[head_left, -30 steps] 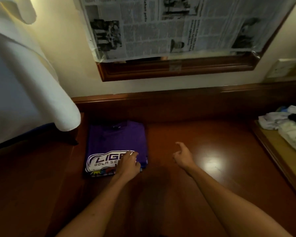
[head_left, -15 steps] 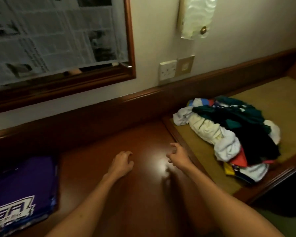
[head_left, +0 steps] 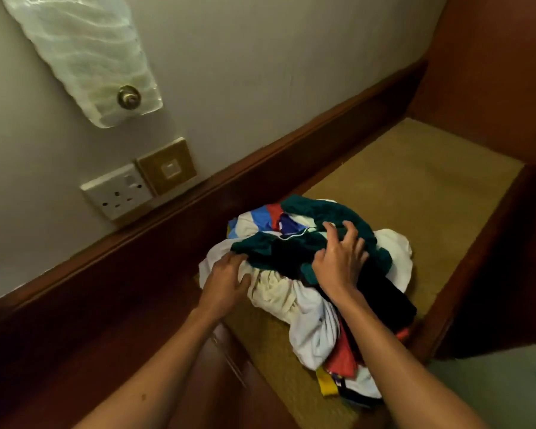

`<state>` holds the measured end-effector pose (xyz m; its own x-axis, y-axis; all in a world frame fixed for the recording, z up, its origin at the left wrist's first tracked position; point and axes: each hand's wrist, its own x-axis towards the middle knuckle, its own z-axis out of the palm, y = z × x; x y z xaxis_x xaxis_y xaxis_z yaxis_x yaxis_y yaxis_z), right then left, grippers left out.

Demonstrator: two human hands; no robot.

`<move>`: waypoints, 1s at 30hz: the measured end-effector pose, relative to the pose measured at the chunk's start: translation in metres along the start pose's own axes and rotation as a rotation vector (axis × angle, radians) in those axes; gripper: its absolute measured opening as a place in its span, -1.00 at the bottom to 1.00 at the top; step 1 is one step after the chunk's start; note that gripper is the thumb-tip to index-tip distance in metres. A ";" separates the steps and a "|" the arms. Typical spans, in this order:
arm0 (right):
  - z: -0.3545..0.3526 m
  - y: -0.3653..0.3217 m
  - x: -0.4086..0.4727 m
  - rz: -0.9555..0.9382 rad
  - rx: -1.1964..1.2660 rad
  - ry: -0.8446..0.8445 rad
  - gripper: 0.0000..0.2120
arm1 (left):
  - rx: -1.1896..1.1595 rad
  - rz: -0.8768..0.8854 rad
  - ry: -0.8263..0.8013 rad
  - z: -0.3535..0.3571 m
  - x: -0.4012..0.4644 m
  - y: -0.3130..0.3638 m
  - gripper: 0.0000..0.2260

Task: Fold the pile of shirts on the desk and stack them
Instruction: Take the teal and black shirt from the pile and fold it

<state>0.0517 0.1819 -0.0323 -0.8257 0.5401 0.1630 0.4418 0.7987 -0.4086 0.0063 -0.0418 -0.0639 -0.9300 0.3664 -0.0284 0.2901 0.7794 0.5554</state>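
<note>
Two bare forearms reach forward from the bottom edge toward a pile of shirts (head_left: 310,292) heaped on a tan woven surface (head_left: 415,193) set into a dark wooden desk (head_left: 143,335). The left hand (head_left: 226,280) rests on the near left side of the pile, its fingers pushed in under a dark green shirt (head_left: 322,215) and against white cloth, so its grip cannot be told for sure. The right hand (head_left: 341,258) lies on top of the pile, fingers spread and curled, clutching the dark green shirt. White, cream, red, blue and yellow cloth shows beneath. Behind the desk, a white wall socket (head_left: 116,191) and a brass switch plate (head_left: 167,167) sit side by side on the wall, below a frosted glass wall lamp (head_left: 84,54).
</note>
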 end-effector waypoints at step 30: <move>0.046 -0.127 -0.289 -0.903 0.178 -0.759 -0.86 | -0.404 -0.518 0.297 -0.064 -0.358 -0.175 -0.77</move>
<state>0.2182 -0.0882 -0.0684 -0.8359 -0.5410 -0.0924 -0.4112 0.7289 -0.5473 0.2742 -0.3422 -0.0977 -0.9643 -0.1976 -0.1762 -0.2576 0.5460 0.7972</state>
